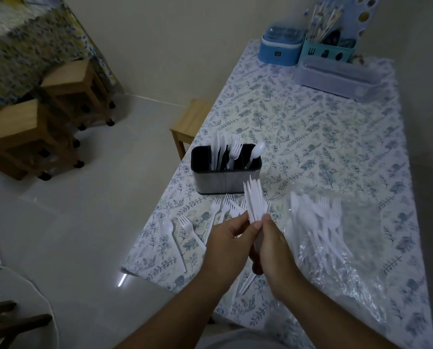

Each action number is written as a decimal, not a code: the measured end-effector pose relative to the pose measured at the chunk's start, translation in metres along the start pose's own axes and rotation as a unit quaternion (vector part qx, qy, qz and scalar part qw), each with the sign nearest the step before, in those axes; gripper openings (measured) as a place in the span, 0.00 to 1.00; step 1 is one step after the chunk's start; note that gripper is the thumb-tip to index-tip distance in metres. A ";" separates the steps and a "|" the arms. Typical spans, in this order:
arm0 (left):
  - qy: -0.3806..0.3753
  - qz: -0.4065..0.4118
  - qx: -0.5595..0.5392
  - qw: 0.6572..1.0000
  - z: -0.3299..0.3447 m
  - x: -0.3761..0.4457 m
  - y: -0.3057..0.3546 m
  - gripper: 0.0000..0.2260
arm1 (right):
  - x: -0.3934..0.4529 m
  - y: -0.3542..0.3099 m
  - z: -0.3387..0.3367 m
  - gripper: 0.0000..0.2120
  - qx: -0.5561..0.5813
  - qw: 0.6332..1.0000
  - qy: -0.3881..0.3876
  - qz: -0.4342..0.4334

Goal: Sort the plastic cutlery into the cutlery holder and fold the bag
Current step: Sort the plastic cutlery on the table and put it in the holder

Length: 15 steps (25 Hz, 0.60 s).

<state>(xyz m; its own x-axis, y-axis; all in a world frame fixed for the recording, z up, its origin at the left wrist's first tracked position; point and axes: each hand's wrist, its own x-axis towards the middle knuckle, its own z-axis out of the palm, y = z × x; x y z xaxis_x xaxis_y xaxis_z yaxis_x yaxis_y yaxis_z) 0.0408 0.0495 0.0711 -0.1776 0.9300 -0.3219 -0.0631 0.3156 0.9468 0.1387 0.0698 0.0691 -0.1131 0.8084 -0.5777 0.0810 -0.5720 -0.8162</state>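
A bunch of white plastic knives (254,201) stands upright between my left hand (226,244) and my right hand (273,245), both gripping its handles just in front of the black cutlery holder (205,172). The holder has knives, forks and a spoon standing in its compartments. Loose white forks (224,206) and a spoon (167,225) lie on the table left of my hands. To the right, the clear plastic bag (349,260) lies flat with several forks and spoons (318,220) in or on it.
The table (323,137) has a floral cloth and its left edge runs close to the holder. At the far end stand a blue box (278,50), a teal utensil caddy (327,51) and a clear lidded container (336,76). Wooden stools (189,122) stand on the floor at left.
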 end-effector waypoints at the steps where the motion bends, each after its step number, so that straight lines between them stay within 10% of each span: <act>1: 0.004 0.005 0.001 1.000 -0.003 0.002 0.001 0.09 | 0.001 0.000 0.000 0.23 -0.002 1.000 0.001 -0.008; 15: 0.008 0.182 0.073 0.981 -0.065 0.074 0.051 0.14 | 0.053 -0.078 0.023 0.12 -0.233 0.936 -0.036 -0.260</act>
<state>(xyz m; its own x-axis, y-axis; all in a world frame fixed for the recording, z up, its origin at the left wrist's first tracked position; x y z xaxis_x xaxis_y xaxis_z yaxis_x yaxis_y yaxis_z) -0.0392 0.1218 0.0952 -0.1773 0.9834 0.0385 0.1476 -0.0121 0.9890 0.1034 0.1540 0.1025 -0.3228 0.9394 -0.1154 0.4186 0.0323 -0.9076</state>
